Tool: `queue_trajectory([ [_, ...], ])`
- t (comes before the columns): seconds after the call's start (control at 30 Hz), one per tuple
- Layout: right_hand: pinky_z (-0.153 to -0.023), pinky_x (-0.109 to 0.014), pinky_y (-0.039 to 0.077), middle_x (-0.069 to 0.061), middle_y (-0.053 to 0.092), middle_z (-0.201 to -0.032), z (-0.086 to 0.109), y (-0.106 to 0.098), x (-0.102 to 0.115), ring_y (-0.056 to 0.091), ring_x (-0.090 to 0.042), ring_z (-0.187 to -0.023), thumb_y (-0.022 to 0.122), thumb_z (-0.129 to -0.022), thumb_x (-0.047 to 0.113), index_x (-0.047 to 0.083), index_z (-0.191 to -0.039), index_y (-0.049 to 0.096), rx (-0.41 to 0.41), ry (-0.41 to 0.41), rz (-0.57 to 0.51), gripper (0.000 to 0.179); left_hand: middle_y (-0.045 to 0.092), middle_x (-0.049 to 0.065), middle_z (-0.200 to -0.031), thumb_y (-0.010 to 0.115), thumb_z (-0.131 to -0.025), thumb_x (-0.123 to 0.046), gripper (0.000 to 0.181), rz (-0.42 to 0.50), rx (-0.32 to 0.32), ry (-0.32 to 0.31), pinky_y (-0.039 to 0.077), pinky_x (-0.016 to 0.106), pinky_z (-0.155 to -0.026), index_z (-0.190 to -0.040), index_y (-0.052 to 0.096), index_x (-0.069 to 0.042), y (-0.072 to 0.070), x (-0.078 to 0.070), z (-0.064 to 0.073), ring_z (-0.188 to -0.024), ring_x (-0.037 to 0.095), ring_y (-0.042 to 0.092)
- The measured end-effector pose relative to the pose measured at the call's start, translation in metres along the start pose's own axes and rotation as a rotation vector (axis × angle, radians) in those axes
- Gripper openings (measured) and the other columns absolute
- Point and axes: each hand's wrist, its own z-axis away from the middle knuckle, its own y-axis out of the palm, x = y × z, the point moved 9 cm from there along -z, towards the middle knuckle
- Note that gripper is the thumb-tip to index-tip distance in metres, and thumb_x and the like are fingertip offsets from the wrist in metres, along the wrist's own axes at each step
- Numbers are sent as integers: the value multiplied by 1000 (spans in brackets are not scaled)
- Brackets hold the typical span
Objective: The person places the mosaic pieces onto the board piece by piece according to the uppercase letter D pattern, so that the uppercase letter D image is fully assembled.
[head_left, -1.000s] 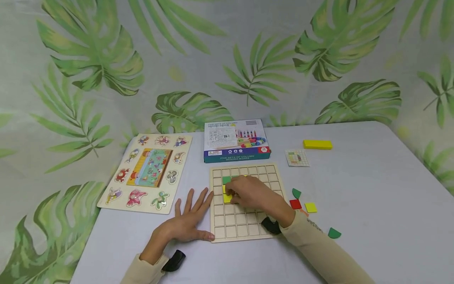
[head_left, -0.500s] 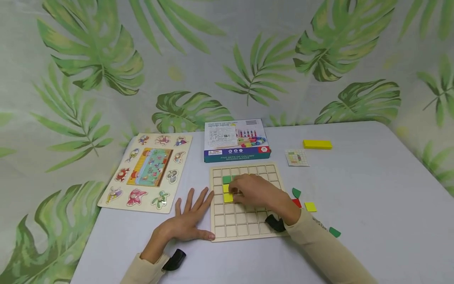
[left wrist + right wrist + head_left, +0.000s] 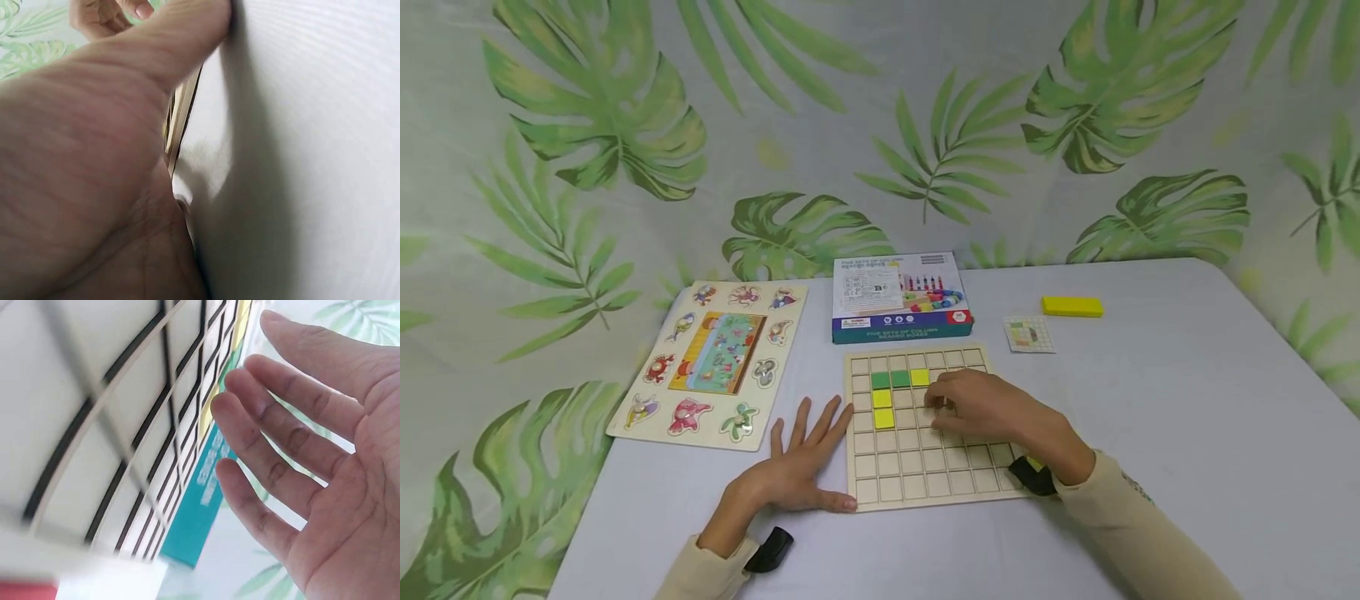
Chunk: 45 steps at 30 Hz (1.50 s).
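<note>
A wooden grid board (image 3: 895,490) lies flat on the table. Set in its upper left squares are a green tile (image 3: 880,380), a second green tile (image 3: 900,379) beside it, a yellow tile (image 3: 920,377) at the row's end, and two more yellow tiles below the first green one. My left hand (image 3: 801,467) lies spread on the table, with fingertips and thumb at the board's left edge. Over the board's right half hovers my right hand (image 3: 981,407); the right wrist view shows its bent, relaxed fingers (image 3: 240,425) with nothing between them.
Behind the board stands a toy box (image 3: 901,300), with a small pattern card (image 3: 1028,334) and a yellow block (image 3: 1072,307) to its right. A sea-animal puzzle board (image 3: 647,400) lies left. A red piece (image 3: 28,590) shows low in the right wrist view.
My right hand has drawn back to the right from the tiles, uncovering the second green tile and the yellow one beside it. Its arm now hides the loose pieces. The left hand stays put.
</note>
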Motion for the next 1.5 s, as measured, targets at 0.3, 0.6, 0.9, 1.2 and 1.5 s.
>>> queue_trajectory([
  [0.3,-84,-34,53,7,70,-101,36,-13,-34,62,-11,-92,73,-92,27,14,-110,72,1,65,-88,23,-13,3,-170,88,-63,-60,137,-49,-3,-25,-15,74,-111,-163,2,-22,-1,-2,0,-150,40,-26],
  [0.6,-79,-33,53,7,70,-101,67,-25,-65,60,-13,-90,75,-90,24,15,-107,73,-11,77,-158,19,-14,3,-170,87,-64,-58,137,-29,1,-21,-17,73,-111,-163,0,-21,1,-2,-1,-150,40,-27],
  [0.9,-83,-30,53,8,68,-97,78,-24,-96,60,-14,-93,78,-87,24,19,-100,71,96,150,-195,16,-13,3,-170,88,-65,-55,135,-21,-3,-28,-18,73,-110,-163,2,-22,0,-3,-1,-150,41,-27],
  [1.2,-82,-29,52,6,67,-96,87,-19,-120,60,-14,-91,83,-82,23,15,-98,70,170,178,-278,22,-15,3,-169,85,-63,-62,137,-15,-13,-5,-22,72,-109,-163,-1,-24,5,4,-3,-149,40,-30],
  [1.5,-68,-24,47,-2,58,-86,91,-8,-126,53,-17,-84,86,-75,10,13,-95,68,228,227,-356,27,-20,-3,-168,85,-61,-65,140,-14,-22,-12,-27,68,-108,-162,-3,-26,11,13,-9,-148,35,-35],
])
